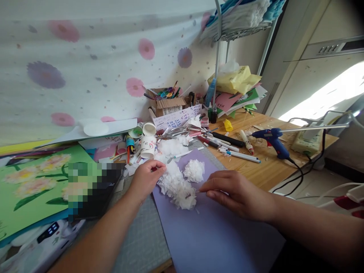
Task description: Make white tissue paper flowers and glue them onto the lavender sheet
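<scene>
Clusters of crumpled white tissue paper [178, 185] form a ruffled shape on a purple sheet of card [210, 235]. A separate round tissue paper tuft [194, 170] sits just behind it. My left hand [146, 180] is closed in a pinch at the left upper edge of the cluster, on white tissue paper. From the right, my right hand [236, 193] grips a thin stick [199, 192] between thumb and fingers. The stick's tip points into the ruffles at the cluster's right side; where it ends is hard to make out.
Behind the card lie loose tissue pieces, a paper cup [147, 147], markers [240, 154] and a cardboard box [167, 105] of tools. A blue glue gun [270, 140] with its cord stands right, near a power strip [305, 140]. A green flower picture [36, 185] lies left.
</scene>
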Demonstrator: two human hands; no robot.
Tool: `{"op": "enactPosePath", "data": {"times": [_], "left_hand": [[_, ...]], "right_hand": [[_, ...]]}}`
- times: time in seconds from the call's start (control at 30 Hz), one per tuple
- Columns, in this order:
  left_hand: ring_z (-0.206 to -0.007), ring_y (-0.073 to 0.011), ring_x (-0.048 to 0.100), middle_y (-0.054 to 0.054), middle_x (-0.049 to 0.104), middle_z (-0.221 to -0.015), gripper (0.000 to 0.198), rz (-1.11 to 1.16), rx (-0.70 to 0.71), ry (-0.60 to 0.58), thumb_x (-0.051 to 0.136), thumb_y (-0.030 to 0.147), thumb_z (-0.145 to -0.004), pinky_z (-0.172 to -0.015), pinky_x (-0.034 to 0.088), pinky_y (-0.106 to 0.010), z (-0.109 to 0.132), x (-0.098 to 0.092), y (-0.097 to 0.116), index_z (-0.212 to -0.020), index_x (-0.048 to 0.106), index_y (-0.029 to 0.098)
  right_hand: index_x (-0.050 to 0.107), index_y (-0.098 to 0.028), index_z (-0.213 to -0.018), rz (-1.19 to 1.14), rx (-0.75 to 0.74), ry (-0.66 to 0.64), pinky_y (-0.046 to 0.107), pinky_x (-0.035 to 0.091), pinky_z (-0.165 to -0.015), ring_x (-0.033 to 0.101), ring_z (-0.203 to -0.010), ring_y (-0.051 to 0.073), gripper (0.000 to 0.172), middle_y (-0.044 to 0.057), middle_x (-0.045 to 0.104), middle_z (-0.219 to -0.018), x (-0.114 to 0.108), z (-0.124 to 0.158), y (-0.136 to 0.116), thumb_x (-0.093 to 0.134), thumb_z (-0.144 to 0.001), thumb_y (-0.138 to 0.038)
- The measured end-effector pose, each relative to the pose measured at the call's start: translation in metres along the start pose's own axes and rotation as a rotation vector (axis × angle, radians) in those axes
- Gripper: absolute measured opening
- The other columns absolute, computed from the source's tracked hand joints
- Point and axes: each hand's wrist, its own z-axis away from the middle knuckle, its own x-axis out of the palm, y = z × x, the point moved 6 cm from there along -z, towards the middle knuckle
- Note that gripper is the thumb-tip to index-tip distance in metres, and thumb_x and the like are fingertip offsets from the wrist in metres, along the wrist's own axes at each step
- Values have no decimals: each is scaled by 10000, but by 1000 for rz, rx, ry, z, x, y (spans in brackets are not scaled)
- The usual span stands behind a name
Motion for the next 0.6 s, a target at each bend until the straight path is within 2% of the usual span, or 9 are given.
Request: {"op": "enactPosePath", "data": {"times": [0.1, 0.2, 0.33, 0.47, 0.6], "left_hand": [[-649, -168, 561, 10, 618, -688, 179, -81, 28, 21, 515, 334, -735, -605, 414, -275, 0, -3, 0, -679, 621, 201], [-746, -202, 563, -7, 627, -745, 157, -168, 99, 71, 502, 302, -746, -693, 397, -320, 2, -10, 9, -667, 600, 207], [-877, -225, 562, -28, 644, -825, 165, -213, 238, 106, 474, 272, -784, -803, 357, -359, 14, -15, 28, -699, 600, 208], [-875, -207, 585, -11, 662, -868, 170, -333, 379, 104, 471, 240, -825, -789, 338, -360, 24, -10, 40, -738, 615, 220], [-848, -230, 593, -5, 674, -850, 140, -507, 331, 153, 505, 199, -806, -746, 311, -386, 18, -12, 29, -720, 612, 224]], "right_hand": [[657, -124, -1021, -2, 30, 2, 267, 458, -699, 610, -766, 159, 229, 93, 676, -849, 0, -1, 5, 457, -929, -188], [651, -133, -1020, -38, 46, 51, 251, 472, -725, 624, -798, 147, 204, 87, 688, -895, -3, -3, 10, 480, -918, -178], [654, -131, -982, -124, 154, 134, 218, 487, -654, 629, -705, 122, 199, 62, 680, -794, -8, -8, 19, 488, -917, -218], [660, -104, -957, -157, 237, 142, 230, 489, -622, 616, -658, 128, 249, 62, 657, -731, -4, -14, 23, 463, -923, -252], [661, -96, -958, -180, 238, 134, 225, 487, -620, 611, -650, 123, 257, 61, 651, -725, 1, -15, 22, 462, -923, -256]]}}
